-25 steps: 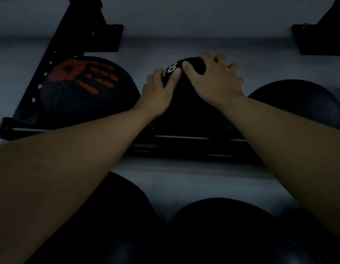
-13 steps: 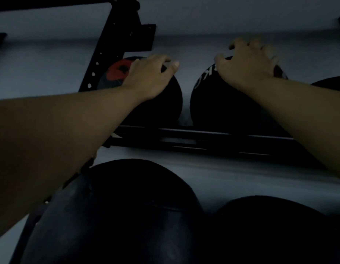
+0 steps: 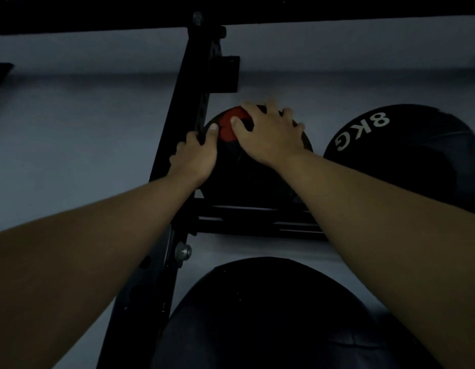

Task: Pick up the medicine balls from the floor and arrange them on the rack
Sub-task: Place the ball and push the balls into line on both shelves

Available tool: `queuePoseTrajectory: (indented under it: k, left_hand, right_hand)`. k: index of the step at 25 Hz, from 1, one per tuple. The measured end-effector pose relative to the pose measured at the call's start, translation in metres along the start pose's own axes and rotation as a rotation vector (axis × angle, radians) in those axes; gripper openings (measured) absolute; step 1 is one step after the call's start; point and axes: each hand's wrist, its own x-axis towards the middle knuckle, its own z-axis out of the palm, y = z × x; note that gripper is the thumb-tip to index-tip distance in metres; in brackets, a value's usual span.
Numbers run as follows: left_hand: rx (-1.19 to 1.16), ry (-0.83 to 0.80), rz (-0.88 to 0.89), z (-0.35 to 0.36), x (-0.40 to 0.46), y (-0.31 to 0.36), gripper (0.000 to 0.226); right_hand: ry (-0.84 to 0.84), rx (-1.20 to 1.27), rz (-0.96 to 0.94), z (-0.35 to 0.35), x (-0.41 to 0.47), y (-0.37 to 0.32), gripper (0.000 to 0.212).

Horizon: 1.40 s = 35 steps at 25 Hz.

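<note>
Seating step: red-marked medicine ball point(image 3: 257, 171) sits on the rack point(image 3: 201, 102) rail by the upright, left hand point(image 3: 196, 155) cupping its side, right hand point(image 3: 268, 134) spread flat on top; next, probably release and check it stays put.

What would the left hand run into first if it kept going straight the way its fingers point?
Probably the rack's slanted black upright. The left hand points up along it, fingers beside the red-marked ball. Depth is unclear in this dim view.
</note>
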Motion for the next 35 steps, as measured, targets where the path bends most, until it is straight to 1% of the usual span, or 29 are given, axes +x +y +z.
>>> queuePoseTrajectory:
  k: [4, 5, 8, 12, 16, 27, 32, 35]
  left_hand:
    - [-0.016, 0.070, -0.038, 0.022, -0.003, 0.012, 0.083]
    - [-0.012, 0.077, -0.023, 0.026, -0.002, 0.015, 0.083]
    - [-0.073, 0.067, 0.100, 0.036, 0.002, 0.019, 0.081]
    - [-0.204, 0.167, 0.107, 0.046, 0.001, 0.017, 0.076]
    - [-0.161, 0.173, 0.124, 0.045, 0.002, 0.016, 0.077]
    - [-0.028, 0.116, 0.144, 0.038, 0.004, 0.018, 0.082]
    - [-0.020, 0.068, 0.159, 0.033, 0.004, 0.018, 0.085]
    - [0.004, 0.049, 0.136, 0.029, 0.005, 0.020, 0.085]
  right_hand:
    - [0.064, 0.004, 0.035, 0.002, -0.001, 0.007, 0.072]
    - [0.082, 0.007, 0.055, 0.002, -0.003, 0.010, 0.072]
    - [0.154, 0.050, 0.125, 0.003, -0.008, 0.019, 0.070]
    - [0.147, 0.076, 0.087, 0.002, -0.008, 0.023, 0.069]
    - [0.173, 0.090, 0.097, 0.006, -0.010, 0.025, 0.070]
    - [0.118, 0.100, 0.070, -0.001, -0.016, 0.033, 0.074]
    - [0.047, 0.117, 0.072, -0.007, -0.016, 0.035, 0.077]
    - [0.016, 0.120, 0.073, -0.012, -0.015, 0.036, 0.078]
